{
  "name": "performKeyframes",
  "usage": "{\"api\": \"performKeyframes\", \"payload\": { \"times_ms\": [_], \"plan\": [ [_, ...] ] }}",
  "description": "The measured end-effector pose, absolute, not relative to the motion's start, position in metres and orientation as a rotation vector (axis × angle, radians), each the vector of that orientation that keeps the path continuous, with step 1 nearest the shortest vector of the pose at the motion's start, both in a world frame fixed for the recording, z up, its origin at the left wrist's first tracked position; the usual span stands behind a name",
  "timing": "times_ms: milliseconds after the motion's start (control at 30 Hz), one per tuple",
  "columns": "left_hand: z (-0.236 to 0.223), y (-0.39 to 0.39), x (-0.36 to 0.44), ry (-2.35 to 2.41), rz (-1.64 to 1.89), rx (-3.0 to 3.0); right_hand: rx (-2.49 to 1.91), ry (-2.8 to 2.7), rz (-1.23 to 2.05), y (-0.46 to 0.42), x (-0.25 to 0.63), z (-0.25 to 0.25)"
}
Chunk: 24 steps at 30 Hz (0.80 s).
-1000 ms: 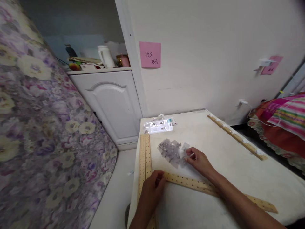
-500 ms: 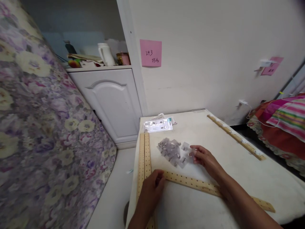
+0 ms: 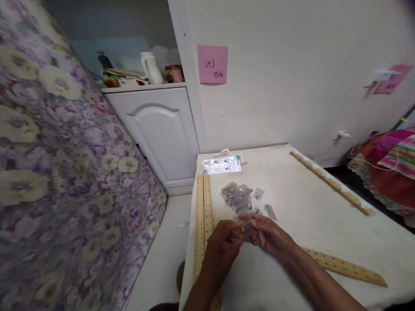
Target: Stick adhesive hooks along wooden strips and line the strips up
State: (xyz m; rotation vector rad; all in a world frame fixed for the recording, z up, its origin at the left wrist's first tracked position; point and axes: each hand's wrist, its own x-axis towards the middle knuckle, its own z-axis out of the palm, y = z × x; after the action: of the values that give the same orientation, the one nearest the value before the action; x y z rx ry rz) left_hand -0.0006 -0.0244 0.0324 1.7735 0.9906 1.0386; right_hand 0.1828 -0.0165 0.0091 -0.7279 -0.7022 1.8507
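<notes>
My left hand (image 3: 225,244) is closed in a pinch on the near end of a perforated wooden strip (image 3: 343,264), whose middle is hidden behind my right hand and forearm. My right hand (image 3: 267,235) holds a clear adhesive hook (image 3: 247,230) between its fingers, right beside the strip's end at my left fingertips. Whether hook and strip touch I cannot tell. Just beyond the hands lies a pile of clear hooks (image 3: 238,198). Single hooks lie apart from it, one clear hook (image 3: 258,193) behind and another clear hook (image 3: 270,211) to the right.
Two more perforated strips (image 3: 207,203) lie side by side along the table's left edge. Packaged hooks (image 3: 222,165) rest at the back left. A wooden strip with hooks (image 3: 330,181) lies along the right edge. A floral curtain (image 3: 81,194) hangs at left.
My right hand has drawn a clear hook from beside the pile back toward my left hand. The left hand has lifted the strip's end slightly. The view has shifted a little.
</notes>
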Motion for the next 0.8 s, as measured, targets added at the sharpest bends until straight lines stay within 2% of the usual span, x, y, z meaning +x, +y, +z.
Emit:
{"api": "performKeyframes", "payload": {
  "times_ms": [500, 800],
  "plan": [
    [0.028, -0.025, -0.003, 1.015, 1.087, 1.806, -0.662, -0.836, 2.085, -0.032, 0.170, 0.004],
    [0.025, -0.025, -0.010, 0.964, 0.942, 1.701, -0.659, -0.714, 2.180, -0.033, 0.171, 0.004]
  ]
}}
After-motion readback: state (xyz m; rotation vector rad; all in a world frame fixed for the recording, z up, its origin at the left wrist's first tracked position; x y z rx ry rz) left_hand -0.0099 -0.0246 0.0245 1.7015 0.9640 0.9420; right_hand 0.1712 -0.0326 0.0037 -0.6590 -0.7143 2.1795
